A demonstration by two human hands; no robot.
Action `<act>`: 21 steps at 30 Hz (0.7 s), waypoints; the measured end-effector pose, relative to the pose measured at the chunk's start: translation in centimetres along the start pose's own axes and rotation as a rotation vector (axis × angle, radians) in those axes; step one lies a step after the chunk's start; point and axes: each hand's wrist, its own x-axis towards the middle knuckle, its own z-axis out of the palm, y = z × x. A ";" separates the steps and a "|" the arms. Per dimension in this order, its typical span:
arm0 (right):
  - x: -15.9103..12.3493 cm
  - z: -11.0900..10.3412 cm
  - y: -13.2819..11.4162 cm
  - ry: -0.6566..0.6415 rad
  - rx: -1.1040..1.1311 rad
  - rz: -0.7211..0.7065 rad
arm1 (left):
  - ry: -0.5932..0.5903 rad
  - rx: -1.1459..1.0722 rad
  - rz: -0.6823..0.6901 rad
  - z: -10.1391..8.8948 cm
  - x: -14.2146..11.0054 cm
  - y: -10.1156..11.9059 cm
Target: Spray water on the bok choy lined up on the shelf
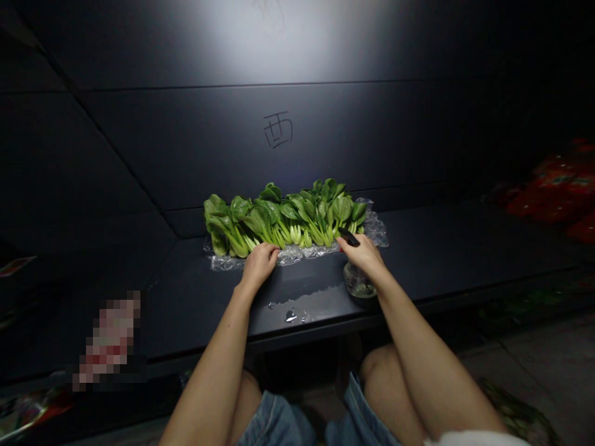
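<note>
A row of green bok choy (283,220) lies on clear plastic film (374,226) on a dark shelf (441,248). My left hand (259,263) is curled, fingertips touching the white stems and the film's front edge. My right hand (363,255) is closed around a small dark object (348,236) that sticks out toward the greens; I cannot make out what it is. Under my right wrist sits a crumpled clear plastic lump (359,284).
Water drops (292,314) lie on the shelf near its front edge. Dark wall panels rise behind, one with a handwritten mark (277,129). Red packages (562,192) sit at the far right. My bare knees and denim shorts (279,421) are below the shelf.
</note>
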 end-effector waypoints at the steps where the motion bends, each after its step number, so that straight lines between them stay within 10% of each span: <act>1: -0.1 0.0 -0.1 -0.009 -0.002 -0.009 | 0.001 0.001 0.000 0.0 0.0 0.0; 21: -0.8 0.3 -1.9 -0.100 0.112 -0.097 | 0.006 0.002 -0.018 -0.1 0.0 0.0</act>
